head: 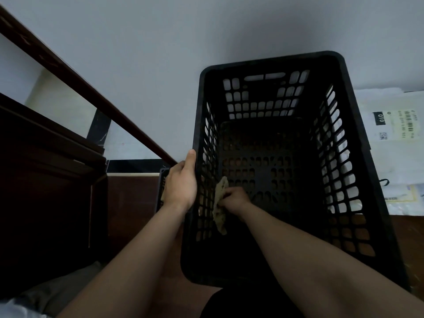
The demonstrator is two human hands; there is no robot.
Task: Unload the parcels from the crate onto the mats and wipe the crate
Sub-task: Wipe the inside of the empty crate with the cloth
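Both forearms enter from the lower edge of the view and reach forward to the black plastic crate [358, 157], which stands open-topped with latticed walls and a perforated floor.

Left grip [181, 187]: placed on the outside of the crate's left wall at the rim. The thumb lies along the top of the rim; the fingers pass down the outer face and are mostly hidden. The grip is clamped on the crate wall.

Right grip [234, 198]: located inside the crate, low down and just beside the left wall. The fingers are curled tight round a crumpled tan cloth [220, 220]. The cloth projects above the knuckles and hangs below the grip, and it lies against the inner face of the left wall. The two grips are near each other, with the latticed wall between them.

Crate interior: no parcel is visible on the floor.

Right of the crate, touching or just beside its right wall, lie white parcels [390, 161]. The top one carries a printed shipping label [394, 125] with a barcode. What they rest on cannot be determined.

Left of the crate stands dark wooden furniture [46, 180]. A pale wall [160, 53] is behind everything.
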